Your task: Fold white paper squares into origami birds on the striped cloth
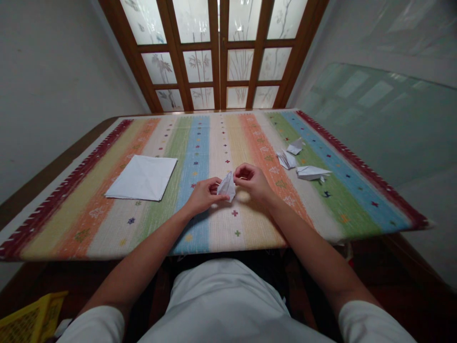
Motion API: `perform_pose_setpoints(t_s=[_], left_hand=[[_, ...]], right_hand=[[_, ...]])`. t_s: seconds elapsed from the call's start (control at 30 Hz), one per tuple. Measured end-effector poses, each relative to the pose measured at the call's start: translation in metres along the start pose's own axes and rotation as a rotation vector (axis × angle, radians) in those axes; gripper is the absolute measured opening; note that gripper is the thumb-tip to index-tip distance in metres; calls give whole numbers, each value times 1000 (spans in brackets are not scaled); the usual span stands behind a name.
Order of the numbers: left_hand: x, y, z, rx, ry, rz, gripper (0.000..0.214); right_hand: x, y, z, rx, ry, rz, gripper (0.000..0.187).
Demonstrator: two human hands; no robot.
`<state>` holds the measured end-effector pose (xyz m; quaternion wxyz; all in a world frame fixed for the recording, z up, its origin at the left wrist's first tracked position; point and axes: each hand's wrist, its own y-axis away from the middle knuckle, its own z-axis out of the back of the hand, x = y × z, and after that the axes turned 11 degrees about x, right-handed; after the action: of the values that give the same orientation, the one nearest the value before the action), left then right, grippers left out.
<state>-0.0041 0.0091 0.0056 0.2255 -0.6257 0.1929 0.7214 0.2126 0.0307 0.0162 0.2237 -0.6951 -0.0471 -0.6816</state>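
Observation:
Between my hands is a small piece of folded white paper [226, 188], held a little above the striped tablecloth near the table's middle. My left hand [204, 194] pinches it from the left, with the thumb along its lower edge and the fingers behind. At the paper's upper right edge, the thumb and forefinger of my right hand [251, 180] are pressed together in a pinch. They meet the paper's edge or a tip of it; the exact contact is too small to make out.
A stack of white square paper sheets [143, 178] lies on the left of the tablecloth [200, 228]. Three folded white paper figures [311, 172] rest on the right side. Wooden glazed doors [220, 62] stand behind the table. A yellow plastic basket [34, 318] is at the lower left.

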Motion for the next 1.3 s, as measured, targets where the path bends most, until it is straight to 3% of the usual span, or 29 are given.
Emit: perform_pose_setpoints(t_s=[0.57, 0.73, 0.9, 1.0, 1.17, 1.3], left_hand=[[-2, -1, -1, 12, 16, -30, 46], [-1, -2, 2, -170, -229, -113, 35], [0, -1, 5, -313, -557, -198, 20], [-1, -1, 3, -298, -644, -222, 24], [-5, 0, -2, -190, -475, -233, 35], [-9, 0, -1, -220, -444, -212, 38]], right_hand=[[0, 1, -8, -25, -25, 70, 44], [3, 0, -4, -98, 88, 88, 37], [-4, 4, -15, 98, -6, -56, 44], [-8, 3, -23, 105, -49, -73, 48], [-7, 0, -19, 69, -56, -19, 48], [-4, 0, -16, 87, -28, 9, 51]])
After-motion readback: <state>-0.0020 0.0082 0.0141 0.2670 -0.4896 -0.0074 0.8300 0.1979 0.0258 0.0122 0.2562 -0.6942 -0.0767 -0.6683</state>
